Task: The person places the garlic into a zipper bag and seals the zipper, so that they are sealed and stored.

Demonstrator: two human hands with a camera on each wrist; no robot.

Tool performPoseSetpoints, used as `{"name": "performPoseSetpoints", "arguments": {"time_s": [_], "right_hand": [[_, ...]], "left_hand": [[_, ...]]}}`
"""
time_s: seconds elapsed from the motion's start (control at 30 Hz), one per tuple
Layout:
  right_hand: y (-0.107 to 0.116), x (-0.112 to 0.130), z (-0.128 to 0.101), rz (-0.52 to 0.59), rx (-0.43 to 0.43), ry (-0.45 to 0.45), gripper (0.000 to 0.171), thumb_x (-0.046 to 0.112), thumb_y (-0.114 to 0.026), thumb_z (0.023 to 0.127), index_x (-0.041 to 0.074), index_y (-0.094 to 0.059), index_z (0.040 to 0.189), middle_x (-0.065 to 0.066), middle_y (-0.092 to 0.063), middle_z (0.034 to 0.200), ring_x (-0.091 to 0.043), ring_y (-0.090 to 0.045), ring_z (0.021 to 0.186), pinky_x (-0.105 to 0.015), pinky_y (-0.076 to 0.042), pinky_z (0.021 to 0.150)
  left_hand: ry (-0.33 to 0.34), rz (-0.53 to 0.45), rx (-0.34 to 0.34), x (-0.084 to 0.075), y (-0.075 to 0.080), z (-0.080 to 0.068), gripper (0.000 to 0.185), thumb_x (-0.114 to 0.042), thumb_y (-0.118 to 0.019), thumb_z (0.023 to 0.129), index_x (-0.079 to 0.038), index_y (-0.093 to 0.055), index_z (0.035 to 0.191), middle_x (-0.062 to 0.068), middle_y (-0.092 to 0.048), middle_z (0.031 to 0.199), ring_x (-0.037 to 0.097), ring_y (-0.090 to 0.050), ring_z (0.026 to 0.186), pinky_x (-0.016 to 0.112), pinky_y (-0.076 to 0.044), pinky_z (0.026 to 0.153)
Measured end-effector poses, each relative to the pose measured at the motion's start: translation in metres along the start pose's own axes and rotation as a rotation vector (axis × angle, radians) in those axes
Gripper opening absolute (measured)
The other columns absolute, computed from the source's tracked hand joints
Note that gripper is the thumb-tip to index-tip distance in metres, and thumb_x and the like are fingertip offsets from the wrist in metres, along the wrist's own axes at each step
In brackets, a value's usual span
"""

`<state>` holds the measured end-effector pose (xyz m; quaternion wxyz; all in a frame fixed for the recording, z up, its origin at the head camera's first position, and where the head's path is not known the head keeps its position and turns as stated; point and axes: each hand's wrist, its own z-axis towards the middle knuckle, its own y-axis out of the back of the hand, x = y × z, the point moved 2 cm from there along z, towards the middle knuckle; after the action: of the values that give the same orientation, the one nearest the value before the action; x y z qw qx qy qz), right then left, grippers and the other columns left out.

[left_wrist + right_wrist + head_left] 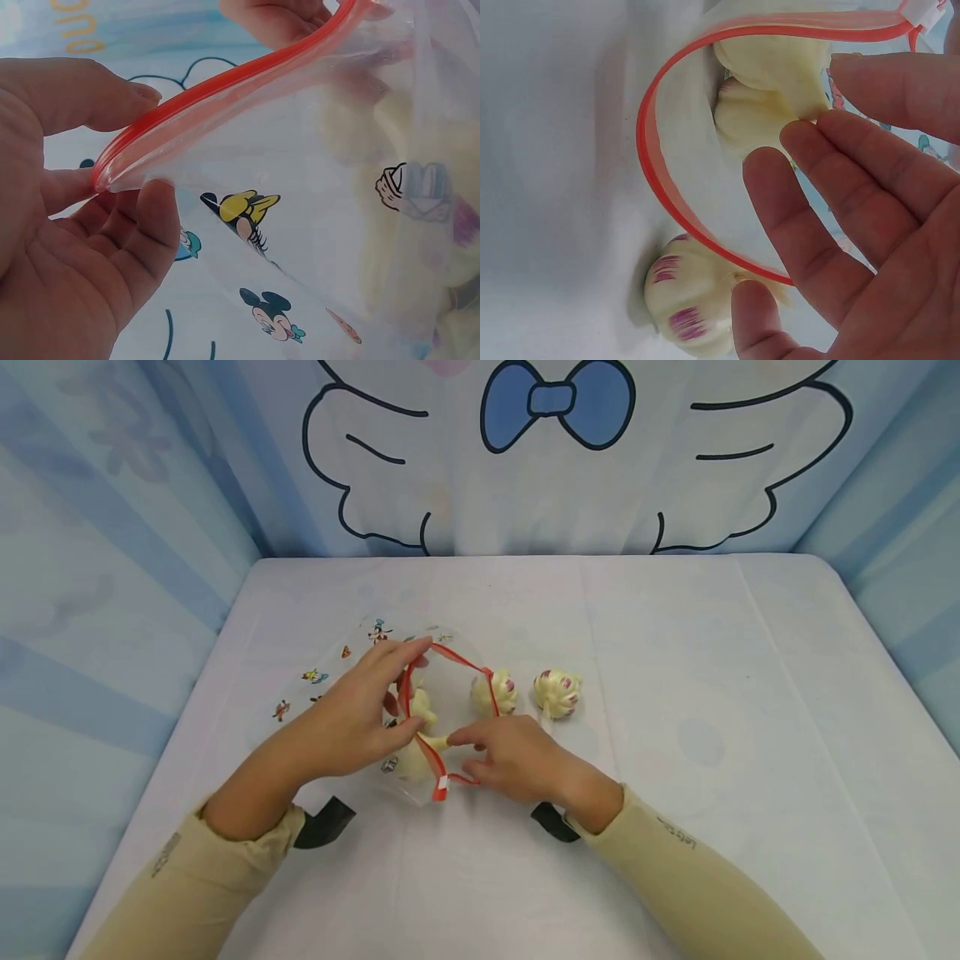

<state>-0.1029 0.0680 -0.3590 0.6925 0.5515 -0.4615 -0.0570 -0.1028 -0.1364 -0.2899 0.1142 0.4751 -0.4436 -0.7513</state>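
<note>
Zip bag [459, 657], cartoon-printed and red-rimmed, sits left of centre on the desk [750, 693], its mouth gaping. Inside I see garlic [769, 56]. Of the hands, the left hand [348, 714] pinches the rim; the right hand [517, 756] — fingers loosely parted — touches a garlic stem. Two more bulbs [558, 692] lie mid-frame, outside the bag — one beside its rim.

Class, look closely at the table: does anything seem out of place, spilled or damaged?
Nothing stands out. The left hand holds the clear bag by its red rim, two garlic bulbs sit on the table beside it, and no spill or damage shows.
</note>
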Motion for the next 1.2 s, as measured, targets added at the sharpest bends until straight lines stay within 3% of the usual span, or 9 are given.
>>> {"name": "performPoseSetpoints", "arguments": {"time_s": [0.17, 0.47, 0.7, 0.97, 1.2], "right_hand": [[-0.002, 0.002, 0.004, 0.006, 0.030, -0.003, 0.035, 0.014, -0.067, 0.093, 0.008, -0.068, 0.128, -0.002, -0.073, 0.111, -0.019, -0.068, 0.096, -0.034, -0.054, 0.081], [-0.003, 0.007, 0.011, -0.003, 0.082, -0.029, 0.038, 0.007, -0.061, 0.095, 0.007, -0.065, 0.133, -0.004, -0.070, 0.120, -0.019, -0.067, 0.099, -0.036, -0.053, 0.086], [-0.003, 0.006, 0.011, 0.054, 0.100, -0.078, 0.039, 0.007, -0.062, 0.095, 0.008, -0.065, 0.133, -0.001, -0.071, 0.114, -0.014, -0.064, 0.087, -0.031, -0.052, 0.079], [0.009, 0.000, 0.000, 0.132, 0.051, -0.048, 0.036, 0.013, -0.068, 0.092, 0.005, -0.068, 0.127, 0.007, -0.067, 0.080, -0.005, -0.058, 0.072, -0.024, -0.049, 0.066], [0.027, -0.010, -0.014, 0.145, -0.047, -0.033, 0.032, 0.014, -0.068, 0.093, 0.004, -0.070, 0.123, -0.003, -0.071, 0.104, -0.011, -0.061, 0.087, -0.029, -0.052, 0.073]], "left_hand": [[0.009, -0.007, 0.006, -0.001, -0.001, 0.000, 0.079, -0.001, -0.076, 0.085, 0.001, -0.034, 0.152, 0.013, -0.047, 0.133, 0.017, -0.054, 0.084, 0.037, -0.054, 0.071], [0.024, -0.007, 0.014, -0.001, -0.001, 0.001, 0.080, -0.002, -0.077, 0.085, 0.001, -0.034, 0.152, 0.013, -0.047, 0.133, 0.016, -0.054, 0.083, 0.032, -0.053, 0.071], [0.025, -0.007, 0.016, -0.001, -0.001, 0.001, 0.080, -0.002, -0.077, 0.085, 0.000, -0.034, 0.152, 0.013, -0.047, 0.133, 0.015, -0.054, 0.082, 0.031, -0.053, 0.071], [-0.001, 0.004, -0.007, 0.001, -0.001, 0.000, 0.079, -0.001, -0.076, 0.085, 0.002, -0.034, 0.152, 0.014, -0.048, 0.131, 0.016, -0.055, 0.082, 0.038, -0.054, 0.072], [0.011, 0.012, -0.011, 0.002, -0.001, 0.000, 0.080, -0.002, -0.077, 0.084, 0.002, -0.034, 0.152, 0.015, -0.047, 0.133, 0.017, -0.055, 0.084, 0.039, -0.055, 0.073]]}}
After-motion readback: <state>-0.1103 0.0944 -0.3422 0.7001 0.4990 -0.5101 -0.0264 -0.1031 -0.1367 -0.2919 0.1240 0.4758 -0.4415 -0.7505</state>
